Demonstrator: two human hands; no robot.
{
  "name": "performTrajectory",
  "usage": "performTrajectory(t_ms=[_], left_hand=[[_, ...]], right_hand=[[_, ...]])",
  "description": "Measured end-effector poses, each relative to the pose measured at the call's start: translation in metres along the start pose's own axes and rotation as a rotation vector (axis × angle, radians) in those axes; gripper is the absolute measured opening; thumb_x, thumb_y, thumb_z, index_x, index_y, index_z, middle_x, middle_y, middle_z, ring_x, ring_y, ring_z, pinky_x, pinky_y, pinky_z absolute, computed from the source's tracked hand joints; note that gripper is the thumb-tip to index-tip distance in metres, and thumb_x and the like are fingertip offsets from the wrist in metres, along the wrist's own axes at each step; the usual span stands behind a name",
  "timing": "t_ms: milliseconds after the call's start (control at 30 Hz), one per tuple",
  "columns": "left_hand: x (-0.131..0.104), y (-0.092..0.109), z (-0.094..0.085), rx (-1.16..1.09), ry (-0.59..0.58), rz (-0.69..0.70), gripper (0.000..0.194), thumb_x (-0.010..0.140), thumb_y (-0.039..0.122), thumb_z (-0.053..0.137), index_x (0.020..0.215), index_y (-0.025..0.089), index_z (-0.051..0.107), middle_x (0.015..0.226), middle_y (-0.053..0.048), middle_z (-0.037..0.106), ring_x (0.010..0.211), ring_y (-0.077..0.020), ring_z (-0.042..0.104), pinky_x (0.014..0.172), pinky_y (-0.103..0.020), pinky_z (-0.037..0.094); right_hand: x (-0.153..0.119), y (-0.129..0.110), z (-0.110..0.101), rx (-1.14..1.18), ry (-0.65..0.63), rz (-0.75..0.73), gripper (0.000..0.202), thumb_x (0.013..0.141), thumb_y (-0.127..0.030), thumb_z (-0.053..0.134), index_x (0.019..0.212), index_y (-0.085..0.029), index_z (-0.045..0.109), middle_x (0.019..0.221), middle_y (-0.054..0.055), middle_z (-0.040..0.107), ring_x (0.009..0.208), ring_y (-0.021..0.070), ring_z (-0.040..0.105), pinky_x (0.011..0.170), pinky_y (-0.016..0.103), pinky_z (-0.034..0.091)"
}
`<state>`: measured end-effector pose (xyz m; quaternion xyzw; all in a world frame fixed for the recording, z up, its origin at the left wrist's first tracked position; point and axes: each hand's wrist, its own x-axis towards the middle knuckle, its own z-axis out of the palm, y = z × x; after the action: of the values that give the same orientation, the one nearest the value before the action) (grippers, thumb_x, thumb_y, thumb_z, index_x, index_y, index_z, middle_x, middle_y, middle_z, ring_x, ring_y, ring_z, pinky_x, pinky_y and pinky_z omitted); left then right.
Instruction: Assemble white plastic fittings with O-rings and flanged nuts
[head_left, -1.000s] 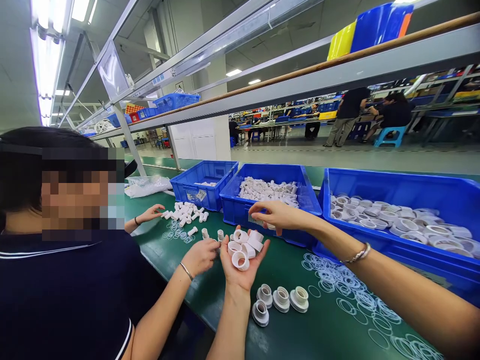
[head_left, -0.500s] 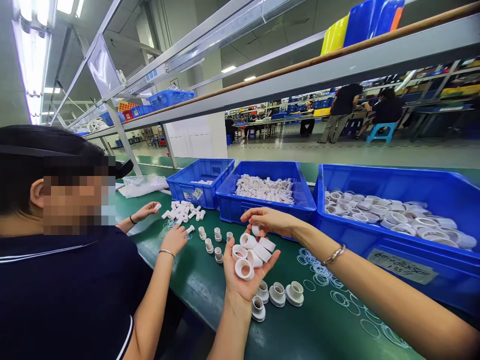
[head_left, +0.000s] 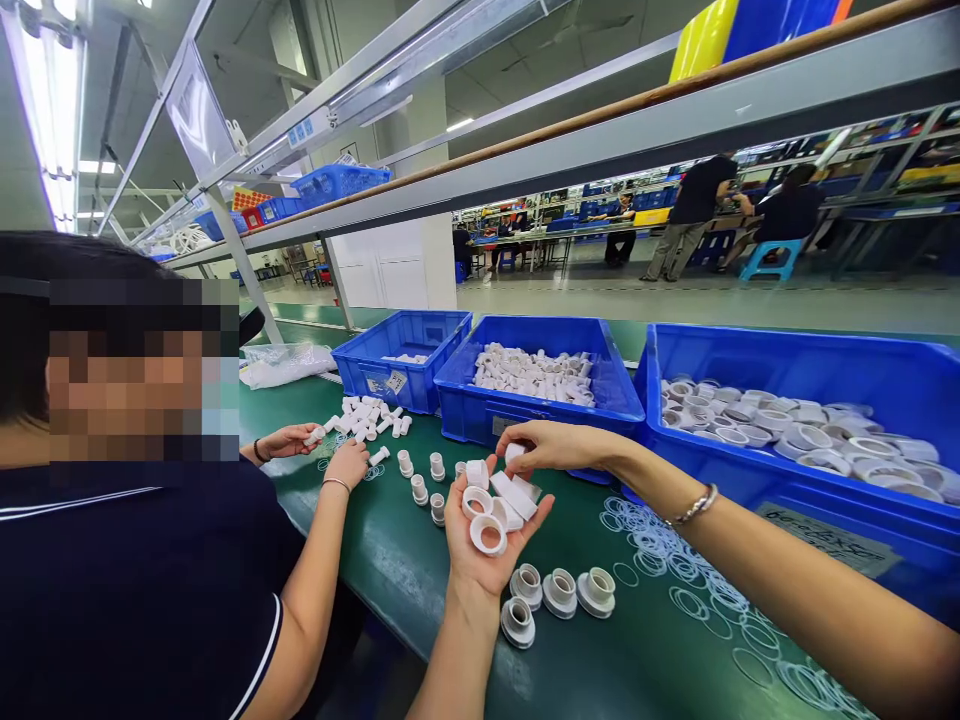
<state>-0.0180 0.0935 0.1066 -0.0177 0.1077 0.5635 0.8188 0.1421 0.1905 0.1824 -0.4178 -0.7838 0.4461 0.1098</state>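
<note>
Left hand (head_left: 487,530) palm-up, cupping white rings (head_left: 489,512); right hand (head_left: 551,447) pinching one white fitting (head_left: 514,453) (just above pile).

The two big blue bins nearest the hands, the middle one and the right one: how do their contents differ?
The middle bin holds small, narrow white tubes piled toward its back; the right bin holds wider, flatter white rings spread across its floor. The right bin carries a long label on its front, the middle bin a small one. Both are blue plastic bins on the green bench.
</note>
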Motion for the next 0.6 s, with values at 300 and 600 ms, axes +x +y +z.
performTrajectory(t_ms=[300, 600], left_hand=[[-0.049, 0.041, -0.028, -0.058, 0.175, 0.039, 0.040, 0.089, 0.032, 0.062, 0.128, 0.021, 0.064, 0.139, -0.017, 0.061, 0.132, -0.0353, 0.055, 0.113, -0.064, 0.041], [-0.057, 0.125, -0.042, 0.162, 0.248, 0.143, 0.026, 0.084, 0.031, 0.062, 0.106, 0.032, 0.075, 0.121, -0.009, 0.072, 0.126, -0.0364, 0.059, 0.102, -0.065, 0.049]], right_hand=[[0.030, 0.037, 0.016, -0.075, 0.133, 0.095, 0.032, 0.101, -0.045, 0.036, 0.095, -0.019, 0.053, 0.087, 0.006, 0.068, 0.067, 0.0162, 0.064, 0.050, 0.024, 0.048], [0.048, 0.095, 0.072, -0.418, 0.203, 0.059, 0.022, 0.101, -0.040, 0.043, 0.097, -0.021, 0.052, 0.099, 0.008, 0.064, 0.084, 0.0226, 0.063, 0.077, 0.035, 0.049]])
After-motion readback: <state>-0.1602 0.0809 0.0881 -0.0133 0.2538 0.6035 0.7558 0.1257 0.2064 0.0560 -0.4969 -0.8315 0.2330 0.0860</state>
